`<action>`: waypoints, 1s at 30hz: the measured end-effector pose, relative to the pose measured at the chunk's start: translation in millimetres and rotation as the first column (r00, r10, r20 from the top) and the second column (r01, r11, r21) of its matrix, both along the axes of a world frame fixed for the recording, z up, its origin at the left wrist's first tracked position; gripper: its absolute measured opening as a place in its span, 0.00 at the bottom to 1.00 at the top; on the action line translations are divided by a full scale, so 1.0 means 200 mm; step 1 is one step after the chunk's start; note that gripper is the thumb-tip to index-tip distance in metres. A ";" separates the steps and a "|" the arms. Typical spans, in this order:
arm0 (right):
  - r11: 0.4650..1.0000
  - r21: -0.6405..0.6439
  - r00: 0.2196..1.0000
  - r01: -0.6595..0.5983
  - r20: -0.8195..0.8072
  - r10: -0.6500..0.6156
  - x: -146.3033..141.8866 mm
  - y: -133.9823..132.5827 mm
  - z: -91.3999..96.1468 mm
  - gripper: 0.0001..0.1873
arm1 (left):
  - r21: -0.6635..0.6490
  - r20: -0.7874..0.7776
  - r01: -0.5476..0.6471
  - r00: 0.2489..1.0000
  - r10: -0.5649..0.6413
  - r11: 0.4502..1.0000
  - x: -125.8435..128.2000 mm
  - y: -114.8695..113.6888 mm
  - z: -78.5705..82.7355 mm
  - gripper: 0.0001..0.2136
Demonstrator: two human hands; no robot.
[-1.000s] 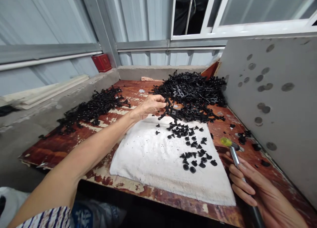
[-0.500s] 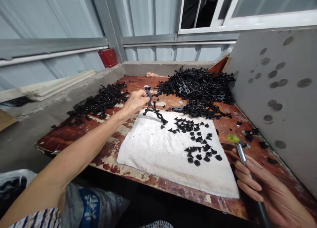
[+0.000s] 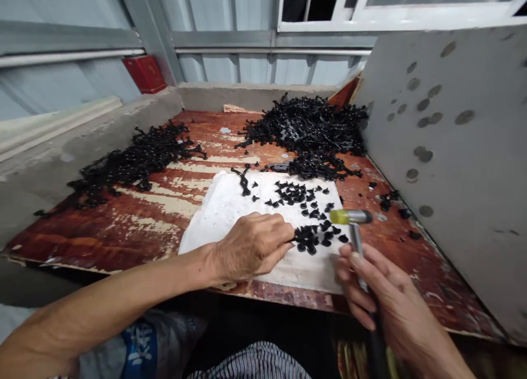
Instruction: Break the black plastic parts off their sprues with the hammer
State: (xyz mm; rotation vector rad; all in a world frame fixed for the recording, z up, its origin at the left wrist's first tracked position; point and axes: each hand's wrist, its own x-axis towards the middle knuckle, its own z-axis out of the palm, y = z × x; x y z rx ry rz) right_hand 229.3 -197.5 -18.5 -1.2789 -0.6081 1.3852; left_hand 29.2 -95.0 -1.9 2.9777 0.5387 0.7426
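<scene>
My left hand [image 3: 257, 243] is closed over the white cloth [image 3: 209, 220], its fingertips touching a cluster of small black plastic plugs [image 3: 309, 241] with round flat heads. A dark bit shows at the fingertips, but what they pinch is mostly hidden. In my right hand [image 3: 376, 283] is a mallet [image 3: 354, 231] with a yellow and black head, held above the cloth's right edge and slightly blurred. More loose black plugs [image 3: 294, 193] are scattered on the cloth farther back. A branching black plastic strip [image 3: 244, 180] lies at the cloth's back edge.
A large heap of black strips [image 3: 308, 129] fills the table's back right. Another heap [image 3: 132, 159] lies at the left. A grey spotted panel [image 3: 444, 148] stands along the right side. A red box [image 3: 145, 73] sits on the ledge in the left corner.
My left hand has come back from the cloth's far edge toward the loose plugs, and a black strip now lies at that edge. The right hand has brought the mallet left, over the cloth.
</scene>
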 end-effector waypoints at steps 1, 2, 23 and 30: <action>0.999 0.027 1.000 -0.024 0.009 0.024 -0.04 0.01 0.01 0.22 | 0.027 -0.021 0.016 1.000 -0.015 1.000 0.02 -0.02 -0.01 0.08; 0.996 0.059 0.998 -0.059 0.016 0.059 -0.07 0.03 0.02 0.22 | 0.042 -0.036 0.026 0.999 -0.025 0.999 0.03 -0.03 -0.02 0.08; 0.986 0.159 0.997 -0.054 0.069 0.044 -0.25 0.19 0.00 0.16 | -0.938 -0.074 -0.086 0.996 0.048 0.334 -0.05 -0.08 0.04 0.08; 0.983 0.175 0.998 -0.060 -0.026 0.065 -0.29 0.24 -0.01 0.16 | -0.999 -0.015 -0.021 0.992 0.129 0.048 -0.01 -0.08 0.01 0.12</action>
